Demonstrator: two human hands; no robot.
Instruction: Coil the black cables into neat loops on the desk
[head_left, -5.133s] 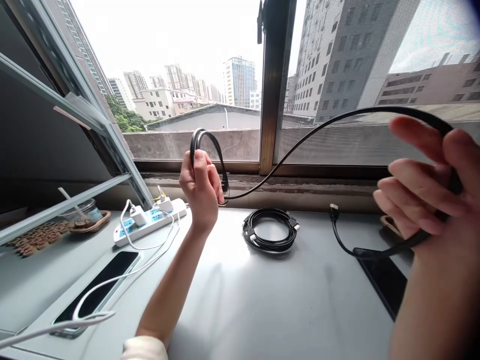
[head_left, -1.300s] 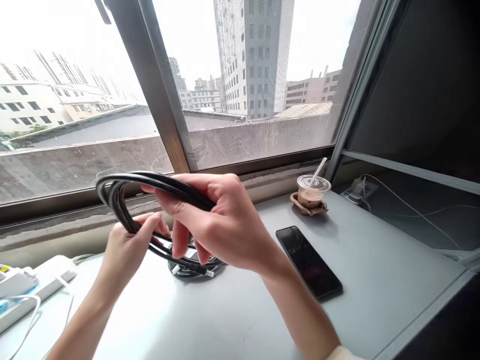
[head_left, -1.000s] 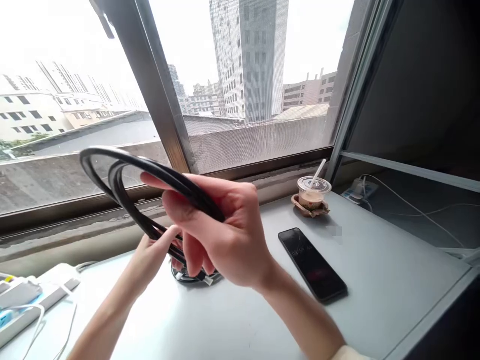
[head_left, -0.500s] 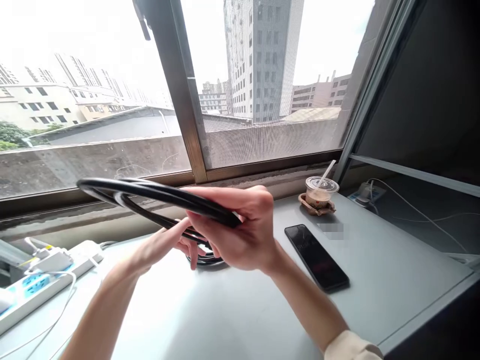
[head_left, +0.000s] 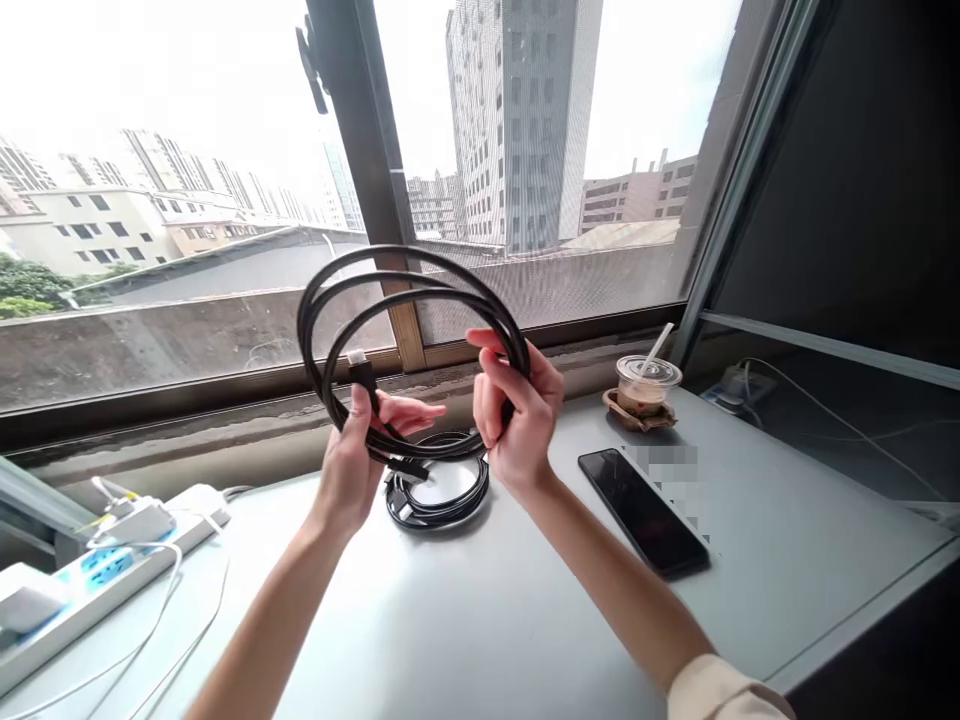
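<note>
A thick black cable [head_left: 420, 292] is wound into several loose loops and held up above the table. My left hand [head_left: 351, 460] grips the lower left of the coil, its thumb pressed on the cable and its other fingers stretched out behind. One plug [head_left: 363, 376] of the cable stands up near that thumb, and another plug [head_left: 409, 468] hangs below the loops. My right hand [head_left: 525, 415] has its fingers curled around the coil's right side. Behind and below, a second coiled black cable [head_left: 450, 520] lies on the table.
A black phone [head_left: 643, 512] lies on the white table [head_left: 480, 640] to the right. Farther back stands a drink cup [head_left: 646, 382] with a straw in a cardboard holder. At the left is a power strip [head_left: 150, 560] with white cords. A window [head_left: 405, 330] rises behind the table.
The coil has turned from nearly edge-on to facing me, its loops now showing as open rings. My left hand has come up onto its left side, and my right hand has turned upright.
</note>
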